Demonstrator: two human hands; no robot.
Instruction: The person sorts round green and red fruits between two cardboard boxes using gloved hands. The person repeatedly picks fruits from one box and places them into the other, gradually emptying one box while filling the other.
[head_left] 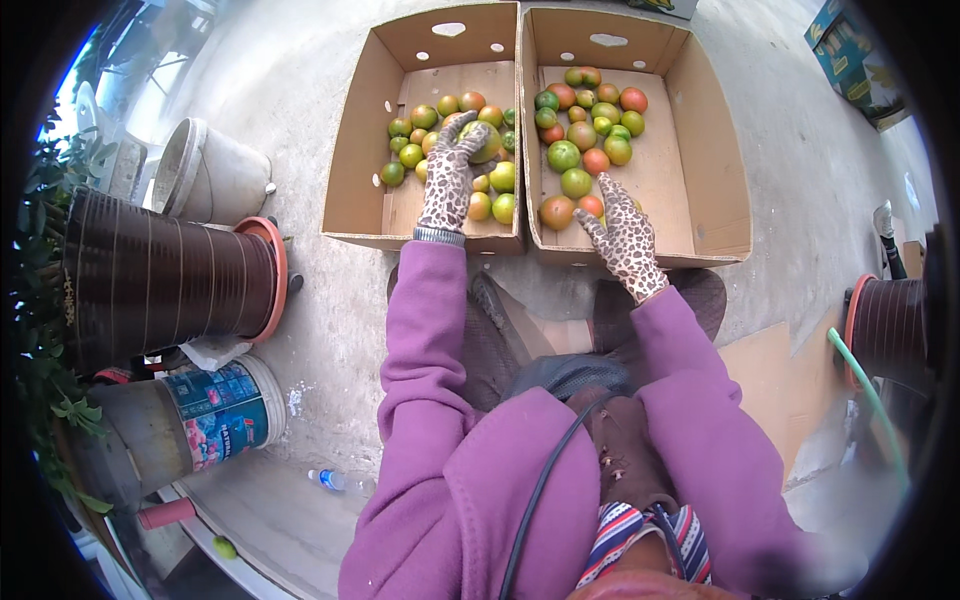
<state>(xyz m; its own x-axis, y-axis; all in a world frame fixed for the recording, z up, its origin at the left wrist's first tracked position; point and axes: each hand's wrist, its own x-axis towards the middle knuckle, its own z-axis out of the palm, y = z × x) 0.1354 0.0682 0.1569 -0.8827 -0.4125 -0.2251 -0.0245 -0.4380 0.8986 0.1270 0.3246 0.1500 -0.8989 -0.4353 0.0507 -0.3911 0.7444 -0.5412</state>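
Note:
My left hand (448,170), in a leopard-print glove, grips a large green tomato (486,148) in the left cardboard box (359,175). Green and orange tomatoes lie around it. My right hand (623,240), gloved the same way, reaches over the front of the right box (709,170) with its fingers apart, beside a red tomato (590,205) and an orange one (556,212). Nothing shows held in it. More green and red tomatoes lie farther back in that box.
Brown plant pots (165,280) with leafy plants, a white bucket (205,165) and a labelled bucket (215,410) line my left. A water bottle (340,482) lies nearby. At right are another pot (885,330), a green hose (862,390), flat cardboard (775,390) and a printed box (855,60).

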